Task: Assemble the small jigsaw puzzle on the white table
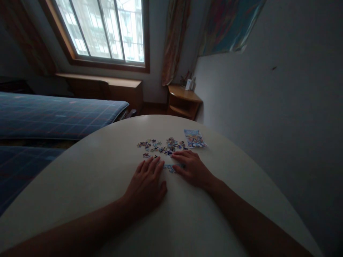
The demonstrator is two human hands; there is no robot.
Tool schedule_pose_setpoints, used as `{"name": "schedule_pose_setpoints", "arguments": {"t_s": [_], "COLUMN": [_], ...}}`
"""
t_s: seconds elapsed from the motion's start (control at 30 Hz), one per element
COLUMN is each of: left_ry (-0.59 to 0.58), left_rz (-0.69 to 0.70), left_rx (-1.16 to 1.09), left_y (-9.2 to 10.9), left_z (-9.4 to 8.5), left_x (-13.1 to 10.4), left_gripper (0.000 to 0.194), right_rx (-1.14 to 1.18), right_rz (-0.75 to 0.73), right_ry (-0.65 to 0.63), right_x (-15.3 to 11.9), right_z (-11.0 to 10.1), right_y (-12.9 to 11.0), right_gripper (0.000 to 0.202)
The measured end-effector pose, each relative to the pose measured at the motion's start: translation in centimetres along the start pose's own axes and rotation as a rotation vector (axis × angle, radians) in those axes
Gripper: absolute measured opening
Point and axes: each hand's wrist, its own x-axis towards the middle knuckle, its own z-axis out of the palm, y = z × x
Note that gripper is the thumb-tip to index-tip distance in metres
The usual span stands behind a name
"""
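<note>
Loose jigsaw puzzle pieces (171,143) lie in a spread-out heap on the white table (112,167). Nearer to me, between my hands, is a short strip of light blue puzzle pieces (169,168), partly covered by my right hand. My left hand (147,182) rests palm down on the tabletop, fingers stretched out, just left of the strip. My right hand (191,167) lies over the strip's right end with its fingers extended, fingertips at the near edge of the heap. Whether a piece is under its fingers I cannot tell.
A small printed picture sheet (195,138) lies behind my right hand. Left of the table is a bed with a blue plaid mattress (59,114). A wooden corner cabinet (184,96) stands past the far edge, and a white wall (268,117) runs along the right.
</note>
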Motion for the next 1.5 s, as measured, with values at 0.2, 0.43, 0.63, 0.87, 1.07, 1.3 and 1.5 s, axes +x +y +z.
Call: {"name": "schedule_pose_setpoints", "arguments": {"t_s": [0.2,0.43,0.63,0.87,1.07,1.3,1.5], "left_ry": [0.023,0.069,0.067,0.007,0.118,0.038,0.069], "left_rz": [-0.009,-0.013,0.057,0.028,-0.078,0.01,0.042], "left_rx": [-0.011,-0.032,0.0,0.05,0.091,0.036,0.003], "left_y": [0.0,-1.4,-4.8,-6.0,-5.7,-5.9,-6.4], "left_z": [0.2,-0.2,-0.4,0.7,0.2,0.5,1.0], "left_x": [-0.1,1.2,3.8,4.2,4.1,4.3,4.4], "left_gripper": [0.057,0.053,0.055,0.051,0.04,0.051,0.04], "right_rx": [0.006,0.006,0.01,0.025,0.038,0.026,0.032], "right_rz": [-0.014,-0.078,-0.116,-0.111,-0.097,-0.103,-0.085], "right_ry": [0.017,0.001,-0.016,-0.023,-0.026,-0.031,-0.038], "right_x": [-0.1,-0.2,-0.3,-0.2,-0.2,-0.3,-0.2], "right_z": [0.0,-0.2,-0.1,0.0,0.0,0.0,-0.2], "right_y": [0.0,-0.3,-0.3,-0.4,-0.5,-0.3,-0.6], "right_gripper": [0.038,0.042,0.037,0.035,0.031,0.031,0.03]}}
